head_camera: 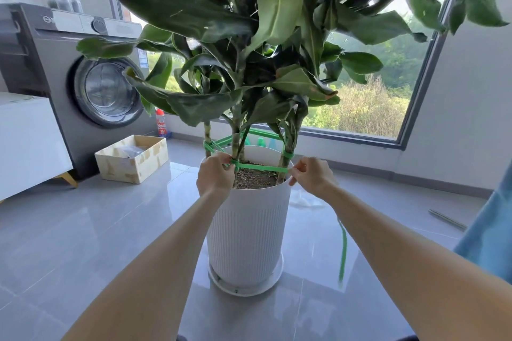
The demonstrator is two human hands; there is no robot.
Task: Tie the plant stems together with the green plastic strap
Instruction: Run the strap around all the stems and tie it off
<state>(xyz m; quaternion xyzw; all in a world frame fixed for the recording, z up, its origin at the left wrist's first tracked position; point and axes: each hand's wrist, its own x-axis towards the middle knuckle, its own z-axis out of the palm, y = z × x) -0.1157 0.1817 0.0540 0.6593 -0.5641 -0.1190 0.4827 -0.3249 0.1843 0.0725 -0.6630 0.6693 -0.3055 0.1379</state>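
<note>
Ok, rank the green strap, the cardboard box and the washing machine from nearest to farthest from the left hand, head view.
1. The green strap: pinched by the left hand.
2. The cardboard box: on the floor to the left.
3. The washing machine: behind the box, far left.

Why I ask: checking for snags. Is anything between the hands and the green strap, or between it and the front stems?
Nothing visible. The left hand and right hand pinch the green strap, which runs against the front stems, above the soil; leaves hang higher.
</note>
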